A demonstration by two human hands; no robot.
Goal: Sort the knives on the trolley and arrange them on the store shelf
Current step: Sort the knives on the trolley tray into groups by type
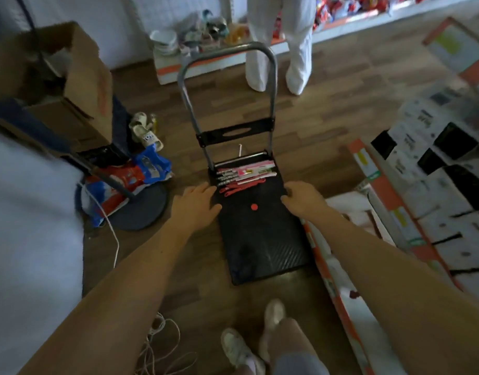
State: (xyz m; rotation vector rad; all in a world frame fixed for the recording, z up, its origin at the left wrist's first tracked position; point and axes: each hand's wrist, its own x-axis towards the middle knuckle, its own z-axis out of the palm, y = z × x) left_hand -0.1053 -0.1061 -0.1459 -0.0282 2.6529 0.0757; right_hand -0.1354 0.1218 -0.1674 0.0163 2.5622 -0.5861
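A black platform trolley [262, 239] with a grey upright handle [271, 77] stands on the wooden floor. Several packaged knives [246, 173] with red and white card backs and metal handles lie in a row at its far end. My left hand [196, 204] rests on the trolley's left edge beside the knives, fingers spread and holding nothing. My right hand [302, 197] lies at the right edge, fingers curled over the rim. The store shelf [411, 201] with white boxes runs along the right.
A person in white trousers [280, 44] stands beyond the trolley by a low shelf of goods. Open cardboard boxes [70, 71], blue and red bags [133, 180], a round stand base [141, 212] and loose cord [157, 345] crowd the left. My feet [249, 339] are near the front.
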